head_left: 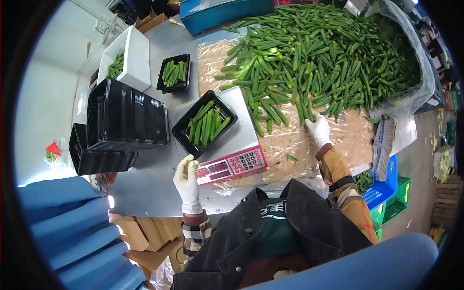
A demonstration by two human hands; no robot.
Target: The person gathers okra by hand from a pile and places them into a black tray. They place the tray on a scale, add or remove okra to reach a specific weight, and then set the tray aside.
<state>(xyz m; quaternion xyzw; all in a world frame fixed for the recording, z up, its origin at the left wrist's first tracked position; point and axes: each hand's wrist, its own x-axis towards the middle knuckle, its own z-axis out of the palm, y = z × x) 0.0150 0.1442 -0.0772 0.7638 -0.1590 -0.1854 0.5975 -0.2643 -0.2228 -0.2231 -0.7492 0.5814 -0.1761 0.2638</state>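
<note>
My left hand (187,186), in a white glove, is raised by the scale's front left corner, with fingers loosely curled and nothing visible in them. Just beyond its fingertips, a black plastic tray (181,126) of okra pods (208,126) sits on the metal plate of a red-trimmed digital scale (246,163). My right hand (319,131), also gloved, is at the near edge of a large okra pile (319,58). Its thumb and fingers close around the end of an okra pod (302,112); the exact grip is partly hidden.
A second okra tray (186,86) lies behind the scale. Stacked black trays (128,116) and a white bin (137,58) stand left. A plastic-lined crate (427,72) lies tipped at the pile's right. A brush (383,150) rests at the table's right edge, above a blue basket (386,188).
</note>
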